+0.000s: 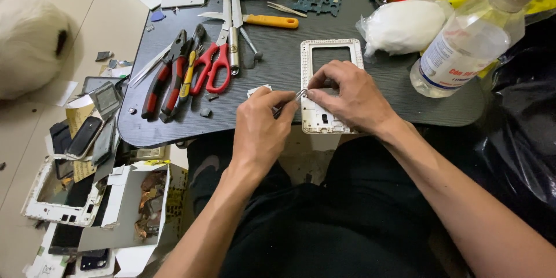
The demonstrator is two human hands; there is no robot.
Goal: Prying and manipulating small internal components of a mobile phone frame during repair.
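Note:
A white phone frame lies flat on the dark grey table, near its front edge. My right hand presses down on the frame's lower half, fingers curled over it. My left hand pinches thin metal tweezers whose tip reaches the frame's left edge under my right fingers. A small white scrap lies just behind my left hand.
Pliers, red-handled scissors, a yellow-handled knife and a metal tool lie on the table's left. A clear bottle and a white bag stand at the right. Phone parts litter the floor at left.

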